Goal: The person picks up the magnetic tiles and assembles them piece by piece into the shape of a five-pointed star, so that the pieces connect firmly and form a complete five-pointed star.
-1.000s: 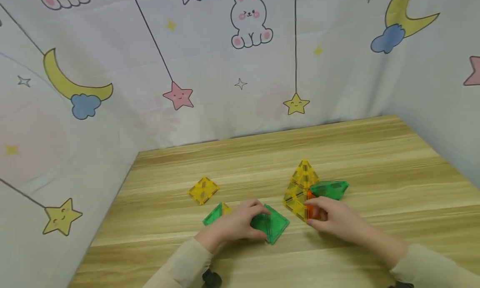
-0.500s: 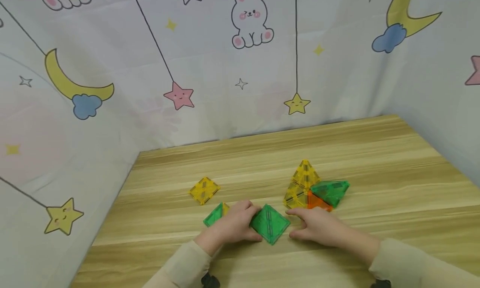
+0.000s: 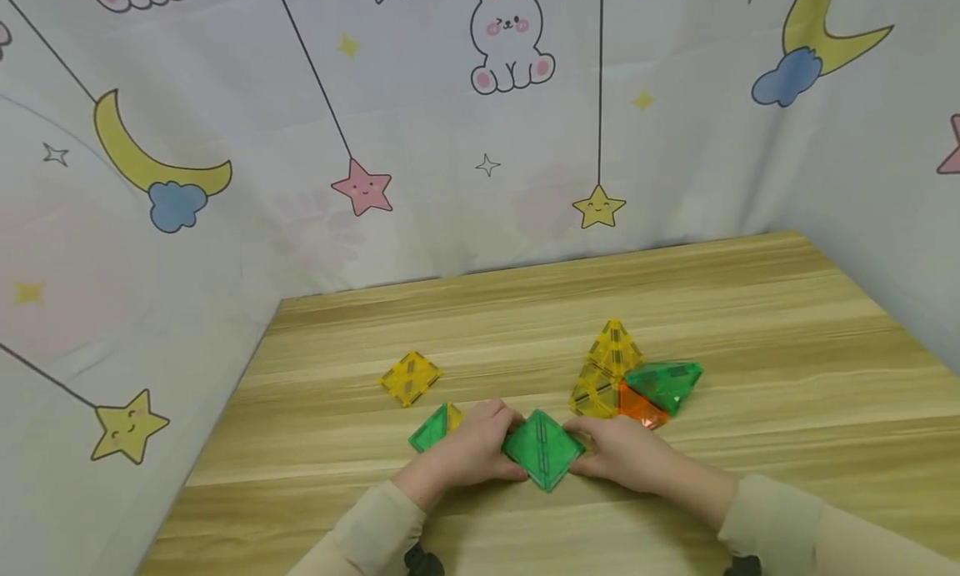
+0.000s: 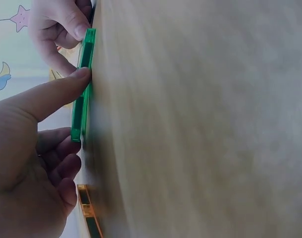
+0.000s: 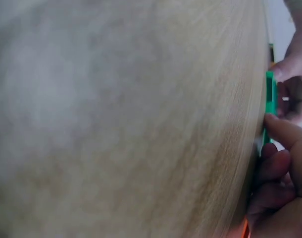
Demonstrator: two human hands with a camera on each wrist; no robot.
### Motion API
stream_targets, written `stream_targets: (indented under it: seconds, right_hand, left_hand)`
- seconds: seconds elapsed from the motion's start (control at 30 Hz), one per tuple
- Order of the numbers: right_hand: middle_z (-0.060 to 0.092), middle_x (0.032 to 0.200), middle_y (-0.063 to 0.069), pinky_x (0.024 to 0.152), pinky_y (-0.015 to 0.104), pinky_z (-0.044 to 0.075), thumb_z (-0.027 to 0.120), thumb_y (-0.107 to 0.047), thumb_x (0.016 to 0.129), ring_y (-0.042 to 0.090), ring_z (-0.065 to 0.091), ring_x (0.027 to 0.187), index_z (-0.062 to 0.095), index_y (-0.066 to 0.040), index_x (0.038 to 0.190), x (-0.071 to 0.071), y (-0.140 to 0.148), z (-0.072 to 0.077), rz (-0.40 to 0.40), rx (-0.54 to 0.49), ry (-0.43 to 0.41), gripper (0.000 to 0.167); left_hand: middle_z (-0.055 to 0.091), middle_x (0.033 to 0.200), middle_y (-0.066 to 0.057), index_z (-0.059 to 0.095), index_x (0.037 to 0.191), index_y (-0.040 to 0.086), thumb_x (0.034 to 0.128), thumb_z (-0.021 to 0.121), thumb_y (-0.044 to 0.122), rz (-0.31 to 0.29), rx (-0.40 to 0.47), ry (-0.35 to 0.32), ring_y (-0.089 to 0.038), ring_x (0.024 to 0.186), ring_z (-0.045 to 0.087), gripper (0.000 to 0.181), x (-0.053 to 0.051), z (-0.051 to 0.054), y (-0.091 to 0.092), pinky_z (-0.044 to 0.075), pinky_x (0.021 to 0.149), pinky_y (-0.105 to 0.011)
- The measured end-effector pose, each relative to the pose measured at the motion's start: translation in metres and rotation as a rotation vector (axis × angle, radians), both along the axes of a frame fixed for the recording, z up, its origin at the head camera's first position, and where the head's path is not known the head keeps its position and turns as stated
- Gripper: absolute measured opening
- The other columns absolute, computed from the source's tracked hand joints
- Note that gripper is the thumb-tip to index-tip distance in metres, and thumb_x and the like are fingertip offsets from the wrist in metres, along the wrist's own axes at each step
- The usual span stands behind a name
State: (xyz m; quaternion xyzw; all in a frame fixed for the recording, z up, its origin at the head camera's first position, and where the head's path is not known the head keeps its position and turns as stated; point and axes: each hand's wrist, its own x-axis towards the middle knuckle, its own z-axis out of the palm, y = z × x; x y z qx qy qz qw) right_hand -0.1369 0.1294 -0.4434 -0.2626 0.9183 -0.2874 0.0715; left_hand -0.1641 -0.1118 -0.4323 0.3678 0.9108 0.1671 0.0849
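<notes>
Two green triangular magnetic tiles (image 3: 561,449) lie edge to edge as a diamond on the table. My left hand (image 3: 468,447) holds the diamond at its left side, thumb on the near edge. On the right side, my right hand (image 3: 626,455) pinches it between thumb and fingers. In the left wrist view the green tile (image 4: 82,84) is seen edge-on, low over the wood, with the left thumb (image 4: 79,74) on its edge. The right wrist view shows the tile (image 5: 270,94) edge-on too, the right thumb (image 5: 274,120) touching it.
Right of centre stand joined yellow tiles (image 3: 596,393), an orange tile (image 3: 641,408) and a raised green piece (image 3: 666,384). A yellow diamond (image 3: 411,378) lies at the back left. Partly behind the left hand is a green-and-yellow piece (image 3: 430,428). A printed curtain (image 3: 420,251) borders the wooden table (image 3: 360,326).
My right hand has let go of the orange tile and moved left to the green diamond, which it now grips. The orange tile now lies lower beside the yellow ones. The left hand stays put.
</notes>
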Motion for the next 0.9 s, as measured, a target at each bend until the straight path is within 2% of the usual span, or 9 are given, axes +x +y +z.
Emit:
stream_targets:
  seconds: [0.1, 0.2, 0.3, 0.4, 0.5, 0.63, 0.73, 0.9]
  right_hand:
    - [0.044, 0.056, -0.012, 0.047, 0.024, 0.037, 0.072, -0.034, 0.081, 0.002, 0.039, 0.049, 0.059, -0.008, 0.121, 0.000, 0.000, 0.000, -0.009, 0.001, -0.014, 0.049]
    - [0.044, 0.056, -0.013, 0.049, 0.024, 0.038, 0.072, -0.033, 0.082, 0.002, 0.040, 0.049, 0.059, -0.008, 0.122, 0.000, 0.000, -0.001, -0.015, 0.007, -0.003, 0.049]
    - [0.043, 0.054, -0.013, 0.049, 0.024, 0.038, 0.071, -0.031, 0.082, 0.002, 0.039, 0.048, 0.057, -0.010, 0.124, -0.001, -0.001, -0.002, -0.029, 0.006, 0.000, 0.049]
    - [0.044, 0.054, -0.013, 0.047, 0.024, 0.037, 0.072, -0.028, 0.082, 0.002, 0.040, 0.048, 0.056, -0.011, 0.125, -0.001, -0.002, -0.002, -0.049, -0.006, -0.023, 0.049]
    - [0.047, 0.055, -0.012, 0.044, 0.025, 0.038, 0.071, -0.029, 0.083, 0.002, 0.042, 0.046, 0.055, -0.012, 0.126, -0.001, 0.000, -0.002, -0.056, -0.045, -0.069, 0.049]
    - [0.054, 0.061, -0.006, 0.043, 0.028, 0.042, 0.068, -0.034, 0.086, 0.009, 0.050, 0.044, 0.051, -0.014, 0.132, -0.001, 0.006, -0.002, -0.080, -0.190, -0.204, 0.053]
    - [0.061, 0.069, 0.001, 0.043, 0.031, 0.046, 0.066, -0.035, 0.087, 0.018, 0.056, 0.046, 0.045, -0.014, 0.138, 0.001, 0.011, 0.000, -0.116, -0.345, -0.333, 0.059]
    - [0.064, 0.076, 0.012, 0.047, 0.034, 0.049, 0.067, -0.027, 0.088, 0.023, 0.059, 0.054, 0.035, -0.007, 0.142, 0.003, 0.015, 0.004, -0.176, -0.591, -0.459, 0.066]
  left_hand:
    - [0.048, 0.101, 0.000, 0.054, 0.115, 0.004, 0.0730, 0.081, 0.034, 0.014, 0.009, -0.032, -0.015, 0.095, 0.043, 0.058, 0.000, 0.000, 0.000, 0.038, 0.085, -0.028]
    - [0.049, 0.102, 0.001, 0.053, 0.115, 0.005, 0.0739, 0.080, 0.032, 0.038, 0.036, -0.099, -0.013, 0.095, 0.044, 0.056, -0.001, 0.002, 0.000, 0.039, 0.084, -0.026]
    - [0.054, 0.101, 0.001, 0.051, 0.117, 0.005, 0.0775, 0.077, 0.028, 0.073, 0.093, -0.222, -0.009, 0.090, 0.049, 0.053, -0.003, 0.005, 0.000, 0.042, 0.079, -0.024]
    - [0.058, 0.094, 0.001, 0.047, 0.120, 0.006, 0.0835, 0.072, 0.024, 0.114, 0.155, -0.343, -0.008, 0.077, 0.053, 0.047, -0.006, 0.007, -0.001, 0.045, 0.069, -0.024]
    - [0.056, 0.088, -0.001, 0.046, 0.121, 0.009, 0.0898, 0.064, 0.018, 0.175, 0.256, -0.485, -0.011, 0.069, 0.056, 0.038, -0.007, 0.007, -0.002, 0.046, 0.063, -0.026]
    - [0.056, 0.089, -0.008, 0.047, 0.122, 0.008, 0.0933, 0.058, 0.012, 0.240, 0.458, -0.639, -0.018, 0.067, 0.061, 0.031, -0.007, 0.007, -0.001, 0.051, 0.062, -0.031]
    - [0.056, 0.089, -0.011, 0.046, 0.124, 0.004, 0.0935, 0.057, 0.011, 0.257, 0.570, -0.680, -0.019, 0.066, 0.062, 0.033, -0.008, 0.007, 0.003, 0.052, 0.063, -0.033]
    - [0.053, 0.087, -0.011, 0.043, 0.126, -0.001, 0.0929, 0.056, 0.004, 0.283, 0.756, -0.766, -0.017, 0.066, 0.061, 0.036, -0.009, 0.007, 0.015, 0.052, 0.064, -0.031]
